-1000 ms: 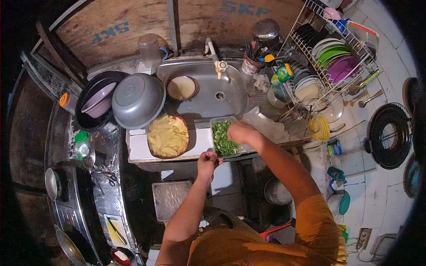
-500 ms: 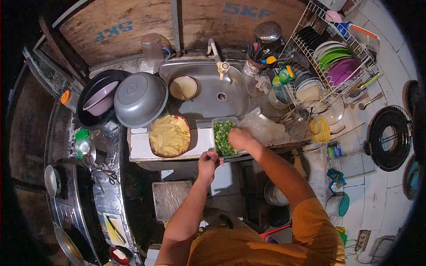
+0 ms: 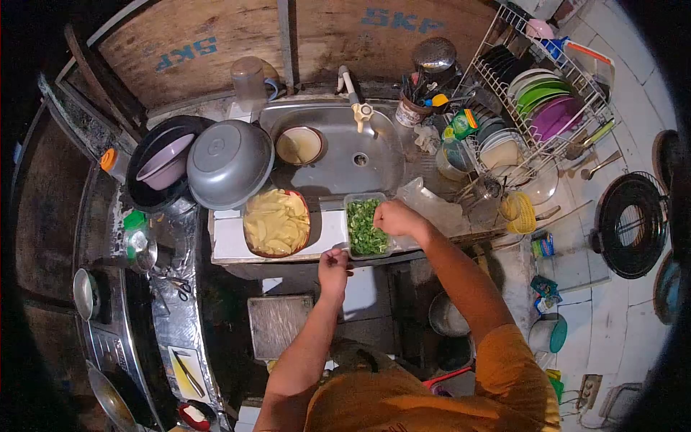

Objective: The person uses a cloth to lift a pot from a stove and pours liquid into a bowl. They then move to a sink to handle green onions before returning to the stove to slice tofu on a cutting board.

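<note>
Chopped green leaves (image 3: 365,229) fill a clear rectangular container (image 3: 370,255) on the counter edge in front of the sink. My right hand (image 3: 394,218) is at the container's right side, fingers pinched together over the greens; whatever is between the fingertips is too small to make out. Just off the container's lower left corner is my left hand (image 3: 334,268), its fingers curled but apart, with nothing seen in it. To the left stands a red-rimmed bowl (image 3: 248,245) full of pale yellow slices (image 3: 277,222). A crumpled clear plastic bag (image 3: 432,209) lies to the right of the greens.
Behind is a steel sink (image 3: 345,173) with a bowl (image 3: 317,137) in it and a faucet (image 3: 353,97) above. An upturned grey basin (image 3: 229,162) sits left. Right are a dish rack (image 3: 504,101) with plates and a yellow basket (image 3: 520,216). A stove (image 3: 111,353) is at far left.
My left hand has come away from the container's edge, slightly down and left. My right hand has shifted a little up and right over the greens.
</note>
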A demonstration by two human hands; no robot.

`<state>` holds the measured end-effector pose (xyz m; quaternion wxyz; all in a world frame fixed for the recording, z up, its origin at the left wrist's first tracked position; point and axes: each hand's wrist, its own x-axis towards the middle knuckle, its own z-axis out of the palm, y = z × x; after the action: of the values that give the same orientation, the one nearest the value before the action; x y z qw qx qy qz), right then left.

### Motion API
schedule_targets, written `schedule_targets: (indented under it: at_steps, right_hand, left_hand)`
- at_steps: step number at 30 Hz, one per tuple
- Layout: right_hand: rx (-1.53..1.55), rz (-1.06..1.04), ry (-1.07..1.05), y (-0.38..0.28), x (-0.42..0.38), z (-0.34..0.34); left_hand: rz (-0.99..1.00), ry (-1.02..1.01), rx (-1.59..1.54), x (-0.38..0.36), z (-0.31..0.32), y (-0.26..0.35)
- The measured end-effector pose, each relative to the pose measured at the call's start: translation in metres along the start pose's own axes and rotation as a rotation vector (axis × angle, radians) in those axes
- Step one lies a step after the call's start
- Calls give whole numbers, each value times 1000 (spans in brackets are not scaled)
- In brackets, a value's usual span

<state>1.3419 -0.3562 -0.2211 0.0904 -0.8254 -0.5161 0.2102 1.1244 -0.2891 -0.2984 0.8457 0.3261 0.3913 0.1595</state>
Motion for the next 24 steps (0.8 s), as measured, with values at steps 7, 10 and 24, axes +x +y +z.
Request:
schedule_targets:
  at_steps: [7,10,24]
  right_hand:
    - [-5,52,10,-19,-2,-14]
    - [12,38,50,-19,-3,-13]
    - [-362,-128,-123,-37,0,58]
  left_hand:
    - [221,38,126,4,2,4]
    - [180,58,41,1,-3,4]
    - [-21,-46,-111,4,-2,-19]
